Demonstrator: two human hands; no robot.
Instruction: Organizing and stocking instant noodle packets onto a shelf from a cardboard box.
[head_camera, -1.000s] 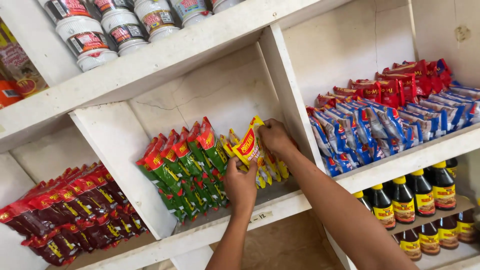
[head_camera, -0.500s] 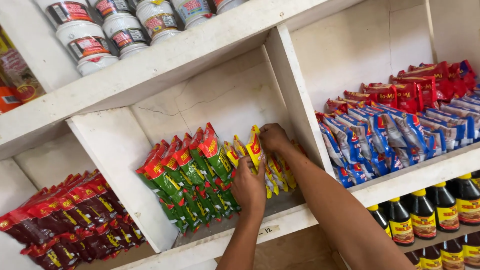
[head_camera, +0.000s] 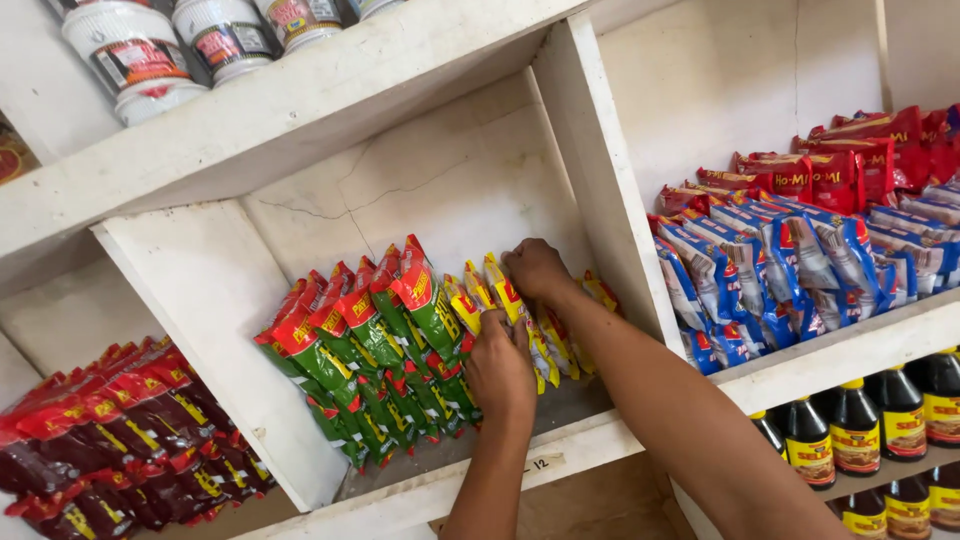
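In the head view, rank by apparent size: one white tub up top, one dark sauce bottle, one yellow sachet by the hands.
1. White tub, though nearer the camera.
2. Dark sauce bottle.
3. Yellow sachet, partly hidden.

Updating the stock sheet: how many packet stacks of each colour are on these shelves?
Green-and-red packets: 1
Yellow sachets: 1
Dark red packets: 1
Blue packets: 1
Bright red packets: 1
Total: 5 stacks
Left hand and right hand are on the yellow ones.

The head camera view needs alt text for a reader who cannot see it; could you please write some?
Two bare hands, left hand and right hand, press on a row of yellow sachets standing in a white shelf compartment, beside green and red sachets. Blue packets fill the next compartment.
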